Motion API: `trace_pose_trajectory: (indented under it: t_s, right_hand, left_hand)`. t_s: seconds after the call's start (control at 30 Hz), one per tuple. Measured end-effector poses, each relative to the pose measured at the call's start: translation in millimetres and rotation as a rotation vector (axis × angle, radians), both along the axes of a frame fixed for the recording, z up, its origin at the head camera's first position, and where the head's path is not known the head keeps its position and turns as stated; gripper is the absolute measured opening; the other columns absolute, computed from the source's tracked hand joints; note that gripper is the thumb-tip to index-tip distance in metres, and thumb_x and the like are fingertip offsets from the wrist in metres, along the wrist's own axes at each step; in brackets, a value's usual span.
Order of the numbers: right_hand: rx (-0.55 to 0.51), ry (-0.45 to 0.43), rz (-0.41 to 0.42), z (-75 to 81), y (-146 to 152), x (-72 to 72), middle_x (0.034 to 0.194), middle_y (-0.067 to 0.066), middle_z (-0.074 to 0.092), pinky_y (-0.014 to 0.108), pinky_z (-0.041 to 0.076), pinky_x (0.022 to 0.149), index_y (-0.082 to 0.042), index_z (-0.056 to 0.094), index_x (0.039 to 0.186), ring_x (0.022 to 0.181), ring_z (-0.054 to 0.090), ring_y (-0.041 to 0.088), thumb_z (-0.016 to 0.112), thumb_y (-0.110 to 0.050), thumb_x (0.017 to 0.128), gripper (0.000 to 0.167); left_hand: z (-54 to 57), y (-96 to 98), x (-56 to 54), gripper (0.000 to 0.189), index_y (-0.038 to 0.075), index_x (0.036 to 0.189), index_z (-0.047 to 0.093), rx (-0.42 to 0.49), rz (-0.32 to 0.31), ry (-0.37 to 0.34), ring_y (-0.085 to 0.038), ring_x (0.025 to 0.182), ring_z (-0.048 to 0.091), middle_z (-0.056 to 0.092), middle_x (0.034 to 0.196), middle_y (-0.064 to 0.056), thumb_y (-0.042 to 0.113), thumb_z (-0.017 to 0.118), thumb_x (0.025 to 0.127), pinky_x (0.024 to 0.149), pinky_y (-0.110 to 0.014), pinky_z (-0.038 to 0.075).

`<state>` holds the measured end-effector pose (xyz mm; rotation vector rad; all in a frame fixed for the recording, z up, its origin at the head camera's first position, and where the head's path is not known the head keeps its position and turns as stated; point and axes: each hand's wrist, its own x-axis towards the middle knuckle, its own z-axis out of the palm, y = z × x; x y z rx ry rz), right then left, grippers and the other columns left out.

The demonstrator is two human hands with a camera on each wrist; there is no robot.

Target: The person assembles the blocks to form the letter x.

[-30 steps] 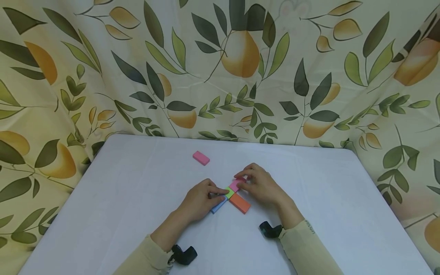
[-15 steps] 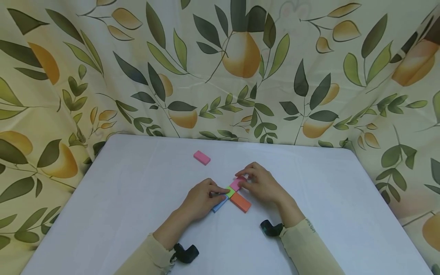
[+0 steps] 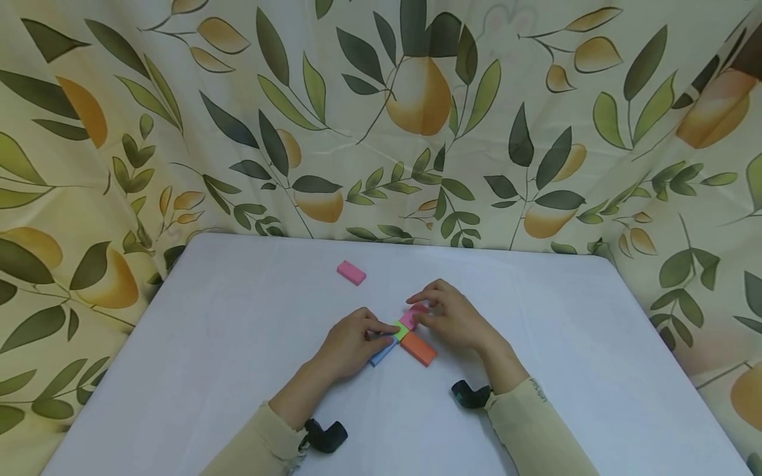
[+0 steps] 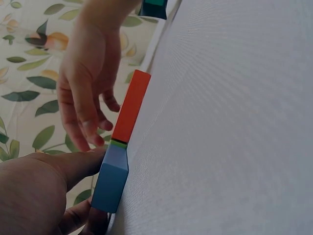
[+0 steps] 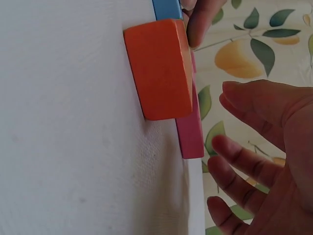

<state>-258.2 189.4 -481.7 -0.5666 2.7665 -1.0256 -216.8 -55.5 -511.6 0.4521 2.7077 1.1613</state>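
A green block sits at the junction of a blue block, an orange block and a pink block, all lying flat on the white table. My left hand holds the blue block, thumb and fingers about it; one fingertip reaches the green block. In the left wrist view, curled fingers show at the near end of the blue block. My right hand hovers around the pink block with fingers spread and bent. The right wrist view shows a gap between those fingertips and the pink block.
Another pink block lies apart, toward the back edge of the table. A leaf-and-fruit patterned cloth hangs behind. Black wrist cameras stick out from both sleeves over the tabletop.
The head view has shifted slightly. Both hands keep nearly the same places over the joined blocks, and no block has visibly moved against the others.
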Motion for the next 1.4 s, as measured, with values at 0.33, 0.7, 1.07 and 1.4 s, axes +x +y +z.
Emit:
trace_pose_trajectory:
  t_s: [0.33,0.7,1.07,1.4]
  right_hand:
    - [-0.012,-0.013,-0.003,0.2,-0.3,5.7,0.114,-0.001,0.060,0.046,0.051,0.097,-0.021,0.075,0.122,0.112,0.059,0.023,0.076,-0.022,0.095,0.028]
    - [-0.004,-0.020,-0.006,0.1,-1.3,13.2,0.114,-0.004,0.060,0.041,0.051,0.093,-0.027,0.075,0.120,0.113,0.058,0.022,0.076,-0.027,0.095,0.025]
    - [0.007,-0.009,-0.013,0.6,-0.5,19.4,0.123,-0.004,0.060,0.042,0.051,0.093,-0.025,0.078,0.116,0.112,0.058,0.023,0.075,-0.027,0.095,0.021]
    - [-0.014,-0.013,-0.003,-2.2,0.6,26.6,0.125,-0.007,0.059,0.041,0.050,0.092,-0.029,0.079,0.113,0.113,0.058,0.021,0.075,-0.024,0.095,0.019]
  left_hand:
    - [-0.9,-0.2,-1.4,0.022,0.037,0.118,0.079,-0.016,-0.006,0.010,-0.009,0.081,0.054,0.058,0.096,0.010,0.035,0.073,0.097,0.065,-0.025,0.045]
    - [0.6,-0.6,-1.3,0.023,0.037,0.119,0.079,-0.004,0.000,0.009,-0.010,0.082,0.054,0.059,0.097,0.009,0.034,0.073,0.097,0.066,-0.026,0.045]
    - [0.0,-0.6,-2.0,0.022,0.036,0.119,0.079,-0.009,-0.013,0.029,-0.009,0.082,0.054,0.060,0.099,0.008,0.034,0.073,0.097,0.066,-0.025,0.045]
    - [0.9,-1.2,-0.3,0.023,0.038,0.120,0.078,-0.006,-0.008,0.009,-0.009,0.083,0.054,0.059,0.097,0.010,0.035,0.073,0.097,0.067,-0.026,0.045]
